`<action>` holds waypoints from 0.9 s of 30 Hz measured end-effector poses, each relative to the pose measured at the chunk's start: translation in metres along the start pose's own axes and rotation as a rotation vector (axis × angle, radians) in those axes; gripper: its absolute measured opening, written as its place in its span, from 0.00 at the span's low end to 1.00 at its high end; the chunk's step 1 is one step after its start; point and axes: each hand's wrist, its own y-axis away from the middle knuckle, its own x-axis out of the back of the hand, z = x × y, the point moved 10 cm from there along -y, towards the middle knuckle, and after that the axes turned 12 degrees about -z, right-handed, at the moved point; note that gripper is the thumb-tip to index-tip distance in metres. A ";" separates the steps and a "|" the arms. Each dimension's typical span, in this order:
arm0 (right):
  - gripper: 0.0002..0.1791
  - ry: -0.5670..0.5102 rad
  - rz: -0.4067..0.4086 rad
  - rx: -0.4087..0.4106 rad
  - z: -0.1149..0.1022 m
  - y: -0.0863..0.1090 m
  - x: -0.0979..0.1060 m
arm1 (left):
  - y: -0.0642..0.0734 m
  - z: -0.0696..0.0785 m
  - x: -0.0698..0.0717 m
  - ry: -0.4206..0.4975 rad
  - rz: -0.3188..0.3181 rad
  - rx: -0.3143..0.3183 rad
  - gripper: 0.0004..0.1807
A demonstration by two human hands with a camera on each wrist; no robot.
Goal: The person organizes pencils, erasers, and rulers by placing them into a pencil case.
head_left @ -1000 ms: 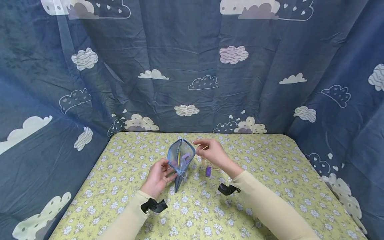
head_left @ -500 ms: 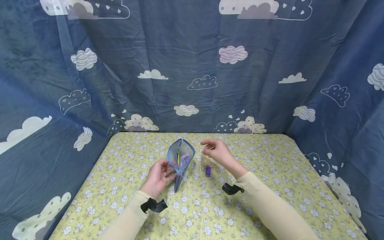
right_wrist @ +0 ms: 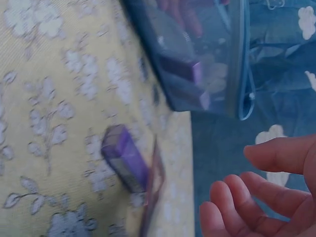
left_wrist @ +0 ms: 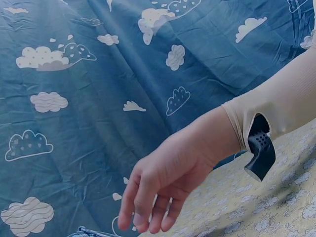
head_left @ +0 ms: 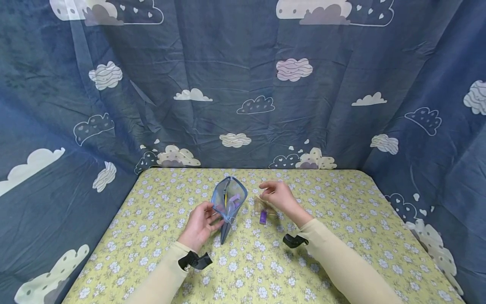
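My left hand (head_left: 200,226) holds a translucent blue zip pencil pouch (head_left: 240,191) upright by its left side, its mouth gaping. Inside are a yellow-and-black pencil or pen (head_left: 225,198) and a purple block (head_left: 234,197). Right of the pouch, my right hand (head_left: 280,197) hovers with loosely bent fingers (right_wrist: 276,155) and nothing in them. Below it lie a clear set square (head_left: 257,206) and a small purple-and-grey block (right_wrist: 127,158), perhaps an eraser. The left wrist view shows the right hand (left_wrist: 165,170) with fingers hanging down; just the pouch's zip edge (left_wrist: 91,232) appears there.
A yellow flowered cloth (head_left: 243,270) covers the table. Dark blue curtains (head_left: 212,122) with cloud prints stand behind it and on both sides. Each wrist carries a black camera mount (head_left: 294,240).
My right hand has drawn away from the pouch's mouth, moving right and slightly down toward the set square. My left hand and the pouch stay in place.
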 end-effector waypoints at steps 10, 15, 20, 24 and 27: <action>0.21 0.019 -0.005 -0.016 0.024 -0.008 -0.014 | -0.001 -0.001 0.001 0.004 0.002 0.002 0.06; 0.25 0.000 -0.010 -0.009 0.033 -0.009 -0.020 | -0.001 -0.002 0.001 0.005 0.003 0.001 0.06; 0.26 -0.013 -0.012 -0.003 0.039 -0.010 -0.025 | -0.001 -0.003 0.001 0.003 0.006 0.003 0.08; 0.27 0.011 -0.001 0.005 0.039 -0.010 -0.026 | -0.001 -0.003 0.002 0.002 0.013 0.002 0.09; 0.29 0.018 0.005 0.006 0.041 -0.011 -0.027 | -0.001 -0.004 0.002 0.004 0.013 0.003 0.09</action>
